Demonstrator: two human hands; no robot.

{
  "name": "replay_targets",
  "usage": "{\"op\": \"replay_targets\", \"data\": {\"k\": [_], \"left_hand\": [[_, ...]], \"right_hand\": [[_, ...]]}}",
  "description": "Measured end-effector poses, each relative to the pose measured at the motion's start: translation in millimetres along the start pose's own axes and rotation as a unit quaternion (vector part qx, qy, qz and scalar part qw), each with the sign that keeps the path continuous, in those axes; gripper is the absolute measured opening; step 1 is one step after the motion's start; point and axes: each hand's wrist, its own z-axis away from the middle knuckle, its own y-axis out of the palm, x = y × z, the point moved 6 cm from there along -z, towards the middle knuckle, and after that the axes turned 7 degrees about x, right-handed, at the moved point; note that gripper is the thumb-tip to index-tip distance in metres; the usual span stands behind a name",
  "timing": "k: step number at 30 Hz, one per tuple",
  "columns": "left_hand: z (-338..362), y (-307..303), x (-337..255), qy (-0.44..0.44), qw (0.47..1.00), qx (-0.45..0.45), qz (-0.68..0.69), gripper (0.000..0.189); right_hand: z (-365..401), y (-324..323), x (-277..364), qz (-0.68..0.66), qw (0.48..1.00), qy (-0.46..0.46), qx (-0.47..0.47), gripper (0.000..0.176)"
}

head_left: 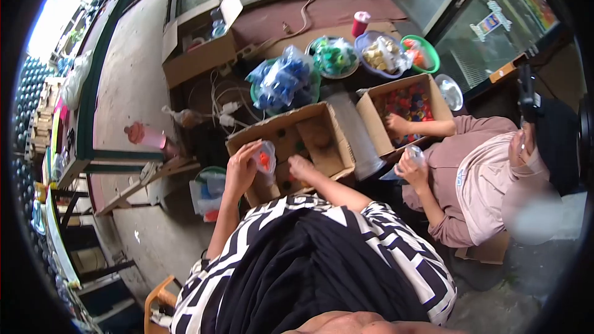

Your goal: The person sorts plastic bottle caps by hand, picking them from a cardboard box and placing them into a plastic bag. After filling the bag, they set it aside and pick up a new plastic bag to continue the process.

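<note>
My left hand [242,164] is closed on the edge of a small clear plastic bag [266,159] with orange-red pieces inside, held over the left side of an open cardboard box [342,140]. Down inside that box is my right hand [301,169], its fingers bent toward the bottom near a few small red and green pieces. Whether those fingers hold a piece is too small to tell. The box floor shows brown cardboard with several small round pieces scattered on it.
At the right, a co-worker [476,173] reaches into a box of colourful caps [408,102] and holds a clear bag. Beyond the boxes stand a basin of blue bags [284,80], a bowl of green pieces [334,56], a purple basin [382,54] and a red cup [361,24].
</note>
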Motion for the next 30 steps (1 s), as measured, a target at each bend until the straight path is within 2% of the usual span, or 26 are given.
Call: {"op": "replay_targets", "data": {"k": [1,5,7,10,14,16,17,19,20,22,24,26,27,29,30], "left_hand": [[-2,-1,-1,-0.002,1.0,0.001,0.001,0.046],[-5,-7,-4,-0.03,0.999,-0.005,0.012,0.046],[-6,-9,0,-0.032,0.999,-0.011,0.022,0.047],[-4,-9,2,-0.03,0.999,-0.017,0.02,0.047],[-3,-11,6,-0.013,0.999,-0.029,0.015,0.05],[-2,-16,3,-0.067,0.994,-0.023,0.082,0.049],[-3,-19,0,-0.066,0.994,-0.025,0.082,0.049],[-3,-32,-14,0.031,0.977,-0.085,0.193,0.047],[-2,-39,-20,0.033,0.977,-0.085,0.192,0.047],[3,-57,-44,0.147,0.948,-0.119,0.255,0.044],[3,-53,-27,0.148,0.958,-0.136,0.205,0.046],[1,-17,49,-0.07,0.979,-0.076,0.177,0.048],[6,-9,66,-0.077,0.969,-0.101,0.212,0.05],[9,-7,68,-0.07,0.962,-0.091,0.248,0.052],[12,-8,60,-0.064,0.961,-0.093,0.252,0.052]], "right_hand": [[4,-6,-1,0.003,1.0,-0.024,-0.016,0.017],[16,-18,7,-0.017,1.0,0.004,-0.011,0.026],[19,-17,21,0.044,0.997,-0.063,0.026,0.03],[16,-7,34,0.119,0.988,-0.083,0.049,0.033],[15,-1,34,0.126,0.985,-0.067,0.097,0.028],[17,0,34,0.129,0.985,-0.065,0.092,0.026],[17,0,35,0.133,0.985,-0.068,0.089,0.026],[18,-2,36,0.122,0.985,-0.083,0.085,0.022],[18,-4,36,0.123,0.986,-0.083,0.083,0.022],[18,0,31,0.137,0.983,-0.085,0.085,0.018],[16,12,23,0.145,0.982,-0.094,0.079,0.018],[13,16,18,0.127,0.983,-0.118,0.056,0.024],[10,12,19,0.127,0.983,-0.122,0.054,0.024],[12,11,17,0.098,0.985,-0.101,0.101,0.024],[17,2,19,0.056,0.987,-0.141,0.052,0.019]]}}
